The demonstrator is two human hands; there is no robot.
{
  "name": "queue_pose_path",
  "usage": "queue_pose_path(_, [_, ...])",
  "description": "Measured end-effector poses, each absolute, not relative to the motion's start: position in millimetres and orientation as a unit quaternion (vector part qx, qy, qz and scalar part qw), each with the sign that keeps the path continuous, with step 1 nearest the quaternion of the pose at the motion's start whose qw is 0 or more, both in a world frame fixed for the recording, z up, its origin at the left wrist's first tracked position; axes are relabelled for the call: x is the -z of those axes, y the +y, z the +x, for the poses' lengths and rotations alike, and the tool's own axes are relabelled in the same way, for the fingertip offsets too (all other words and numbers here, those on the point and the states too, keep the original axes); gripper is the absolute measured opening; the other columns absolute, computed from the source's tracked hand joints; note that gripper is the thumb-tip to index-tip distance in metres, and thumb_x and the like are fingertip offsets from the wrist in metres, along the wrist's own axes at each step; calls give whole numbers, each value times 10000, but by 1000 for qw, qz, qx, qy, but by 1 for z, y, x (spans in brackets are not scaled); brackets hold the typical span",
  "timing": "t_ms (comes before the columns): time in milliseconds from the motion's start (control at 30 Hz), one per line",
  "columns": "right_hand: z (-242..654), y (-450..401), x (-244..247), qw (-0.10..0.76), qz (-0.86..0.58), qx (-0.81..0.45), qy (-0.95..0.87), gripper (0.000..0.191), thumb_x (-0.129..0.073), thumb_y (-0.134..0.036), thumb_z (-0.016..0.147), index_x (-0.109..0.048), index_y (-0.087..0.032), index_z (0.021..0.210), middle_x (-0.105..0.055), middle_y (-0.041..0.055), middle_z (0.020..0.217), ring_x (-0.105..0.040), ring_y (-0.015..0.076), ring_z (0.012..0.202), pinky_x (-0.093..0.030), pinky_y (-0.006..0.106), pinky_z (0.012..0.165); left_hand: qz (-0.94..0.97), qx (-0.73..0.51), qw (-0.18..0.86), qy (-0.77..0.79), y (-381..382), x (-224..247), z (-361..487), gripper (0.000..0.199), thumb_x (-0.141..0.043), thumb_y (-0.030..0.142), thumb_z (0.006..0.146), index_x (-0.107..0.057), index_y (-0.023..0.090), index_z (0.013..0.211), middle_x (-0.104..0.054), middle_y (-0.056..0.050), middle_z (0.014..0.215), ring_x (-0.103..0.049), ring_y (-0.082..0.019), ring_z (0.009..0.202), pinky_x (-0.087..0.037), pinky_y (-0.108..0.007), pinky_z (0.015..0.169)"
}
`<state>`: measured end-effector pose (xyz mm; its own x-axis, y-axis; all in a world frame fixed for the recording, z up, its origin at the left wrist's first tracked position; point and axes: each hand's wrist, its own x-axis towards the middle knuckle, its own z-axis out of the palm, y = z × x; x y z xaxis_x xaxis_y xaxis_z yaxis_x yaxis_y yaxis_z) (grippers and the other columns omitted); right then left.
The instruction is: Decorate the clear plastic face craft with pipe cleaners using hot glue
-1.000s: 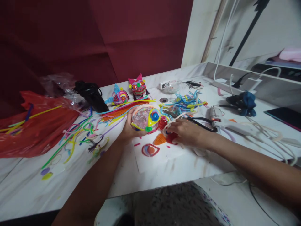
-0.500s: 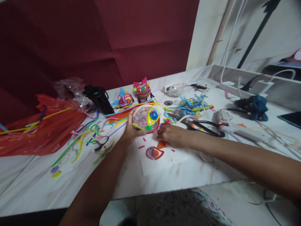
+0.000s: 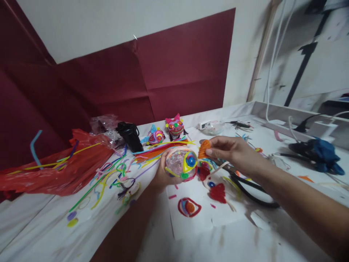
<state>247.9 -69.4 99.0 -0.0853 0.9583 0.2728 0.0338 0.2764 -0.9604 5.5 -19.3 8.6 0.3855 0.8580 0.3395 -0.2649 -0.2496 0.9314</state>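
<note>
My left hand [image 3: 159,178] is wrapped round a clear ball [image 3: 174,163] trimmed with coloured pipe cleaners, including a yellow-rimmed blue eye facing right. Between the thumb and fingers of my right hand [image 3: 233,151] is a ridged orange pipe-cleaner piece [image 3: 203,149], raised just right of the ball and apart from it. Below lies white paper [image 3: 188,229], with a red-rimmed eye shape [image 3: 189,207] and a red fan-shaped piece [image 3: 218,193] on it. Large scissors [image 3: 259,187] with black handles lie partly behind my right forearm.
Two decorated animal heads, one pink-eared [image 3: 176,127] and one blue-tufted [image 3: 156,135], stand behind the ball. A black bottle [image 3: 131,136] and a red plastic bag [image 3: 79,174] are at left, near scattered pipe cleaners [image 3: 109,182]. A dark blue bundle [image 3: 325,154] lies at right.
My right hand has risen from the paper, now pinching the orange piece beside the ball. My left hand keeps its hold on the ball. The camera view has tilted upward.
</note>
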Motion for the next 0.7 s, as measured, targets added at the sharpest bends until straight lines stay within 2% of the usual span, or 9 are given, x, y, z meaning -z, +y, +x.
queue_pose_path(133, [234,-55,-96,586,-393,-449,-548,379,-837,-465,540,-646,-180,700,-634,-16,655,-524,98,557,-428,249,534,612,-494,577,220,-24,-11,10,1004,-890,297,409,-406,362,1286,-434,-75,1431,-361,-408,1349,-341,-524,1079])
queue_pose_path(267, [228,-46,-89,602,-383,-457,-531,383,-831,-468,542,-634,-186,710,-629,-25,636,-494,89,535,-379,246,516,621,-476,586,211,-20,-8,9,1027,-886,277,399,-387,379,1292,-425,-74,1441,-349,-420,1357,-336,-534,1076])
queue_pose_path(433, [225,-45,-88,590,-388,-471,-528,400,-831,-487,528,-625,-196,711,-622,-32,604,-514,104,533,-402,265,531,623,-466,587,225,-16,-2,4,1052,-886,279,395,-387,416,1310,-427,-51,1442,-370,-408,1346,-371,-512,1052])
queue_pose_path(700, [223,-41,-83,593,-370,-466,-543,384,-840,-464,538,-637,-188,713,-663,-12,679,-588,129,618,-464,294,618,622,-461,594,220,-17,-2,3,1051,-887,258,402,-378,400,1310,-415,-73,1443,-364,-412,1345,-355,-528,1057])
